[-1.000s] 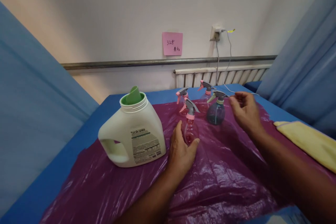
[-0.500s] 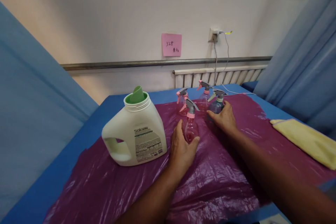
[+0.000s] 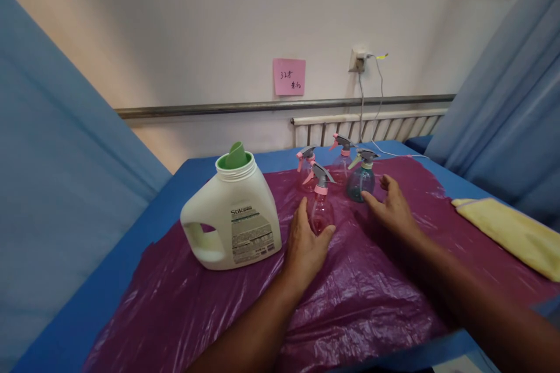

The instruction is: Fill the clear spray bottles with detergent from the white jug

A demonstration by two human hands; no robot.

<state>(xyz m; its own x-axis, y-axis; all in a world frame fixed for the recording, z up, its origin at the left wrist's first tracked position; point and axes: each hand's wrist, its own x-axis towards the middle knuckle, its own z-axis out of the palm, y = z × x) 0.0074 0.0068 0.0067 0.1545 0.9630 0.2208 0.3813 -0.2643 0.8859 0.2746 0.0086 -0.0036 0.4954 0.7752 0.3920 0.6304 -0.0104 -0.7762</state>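
My left hand (image 3: 306, 245) curls round the base of a small pink spray bottle (image 3: 321, 210) standing on a purple plastic sheet (image 3: 350, 297). Just right of a blue-green spray bottle (image 3: 360, 180), my right hand (image 3: 392, 208) lies flat on the sheet with its fingers spread, holding nothing. Two more pink-capped spray bottles (image 3: 306, 169) (image 3: 342, 158) stand behind. A large white detergent jug (image 3: 234, 215), with no cap on its green spout, stands to the left of my left hand.
The purple sheet covers a blue table (image 3: 131, 227). A yellow cloth (image 3: 511, 233) lies at the right edge. Blue curtains (image 3: 61, 175) hang on both sides. Behind are a radiator (image 3: 367, 125), a wall socket with a cable (image 3: 359, 61) and a pink note (image 3: 289, 76).
My right hand came down from above the blue-green bottle, touched it, then drew back to its right and flattened on the sheet. My left hand stayed on the pink bottle.
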